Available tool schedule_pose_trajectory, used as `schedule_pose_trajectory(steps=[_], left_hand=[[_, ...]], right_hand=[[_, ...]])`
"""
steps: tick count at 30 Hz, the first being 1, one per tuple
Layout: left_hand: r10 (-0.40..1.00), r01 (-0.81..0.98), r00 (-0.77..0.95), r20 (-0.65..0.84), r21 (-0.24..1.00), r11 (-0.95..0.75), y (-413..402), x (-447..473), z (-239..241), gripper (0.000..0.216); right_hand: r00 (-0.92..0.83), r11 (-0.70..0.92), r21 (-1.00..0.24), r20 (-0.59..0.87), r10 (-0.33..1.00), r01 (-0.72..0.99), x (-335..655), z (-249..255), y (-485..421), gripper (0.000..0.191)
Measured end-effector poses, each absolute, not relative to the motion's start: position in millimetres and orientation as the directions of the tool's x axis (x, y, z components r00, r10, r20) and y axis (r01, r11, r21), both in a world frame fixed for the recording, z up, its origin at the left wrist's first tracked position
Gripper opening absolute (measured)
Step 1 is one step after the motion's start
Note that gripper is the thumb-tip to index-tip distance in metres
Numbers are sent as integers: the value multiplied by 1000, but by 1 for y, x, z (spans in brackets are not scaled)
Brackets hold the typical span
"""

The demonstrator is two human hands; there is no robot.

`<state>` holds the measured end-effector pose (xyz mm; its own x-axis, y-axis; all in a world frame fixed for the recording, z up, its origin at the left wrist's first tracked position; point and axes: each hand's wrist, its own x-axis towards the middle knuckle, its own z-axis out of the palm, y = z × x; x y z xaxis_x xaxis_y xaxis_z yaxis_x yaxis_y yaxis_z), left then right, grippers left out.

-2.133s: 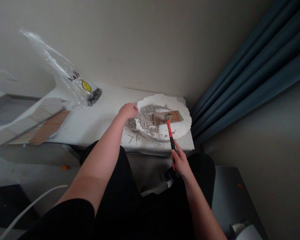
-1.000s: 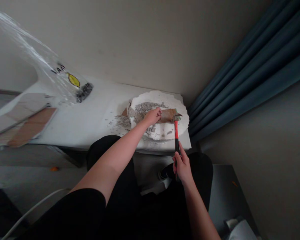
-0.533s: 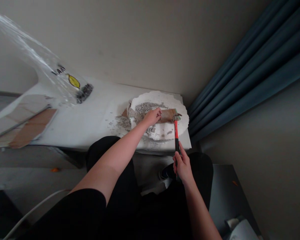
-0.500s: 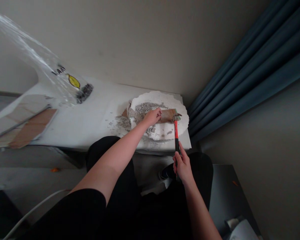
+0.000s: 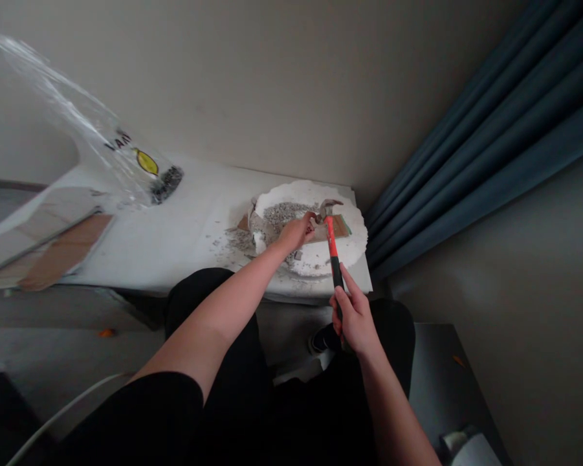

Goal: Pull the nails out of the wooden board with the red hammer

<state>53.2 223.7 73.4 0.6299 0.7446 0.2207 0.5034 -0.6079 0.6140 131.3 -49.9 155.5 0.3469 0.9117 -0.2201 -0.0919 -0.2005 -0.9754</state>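
Note:
My right hand (image 5: 353, 316) is wrapped round the black grip of a claw hammer (image 5: 332, 243) with a red-orange shaft. The hammer's metal head is just right of my left hand (image 5: 297, 233), over a flat brown piece (image 5: 340, 226) with a greenish end. My left hand rests at the left part of that piece with its fingers curled in; what they pinch, if anything, is hidden. Underneath lies a white slab with a ragged edge (image 5: 315, 260), strewn with grey rubble (image 5: 284, 212).
The slab lies on a white-covered bench (image 5: 194, 233) against the wall. Left stand a clear plastic bag (image 5: 126, 158) with dark material at its bottom and a brown board (image 5: 68, 252). Blue curtains (image 5: 485, 129) hang at right. Grey crumbs (image 5: 240, 238) lie left of the slab.
The hammer head has shifted left and away from the brown piece's right end, closer to my left hand. My left hand has hardly moved.

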Motion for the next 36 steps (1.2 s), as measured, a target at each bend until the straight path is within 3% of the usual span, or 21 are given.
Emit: schedule_pose_trajectory(steps=[20,36], left_hand=[[760,507,610,225,626,-592,218,52,82,39],[759,467,602,249,661,-587,223,54,68,46]], right_hand=[[372,-238,-964,-265,890,-116,129,155,-53,80],[366,-228,-969,-249,897,-99,125,160,-45,79]])
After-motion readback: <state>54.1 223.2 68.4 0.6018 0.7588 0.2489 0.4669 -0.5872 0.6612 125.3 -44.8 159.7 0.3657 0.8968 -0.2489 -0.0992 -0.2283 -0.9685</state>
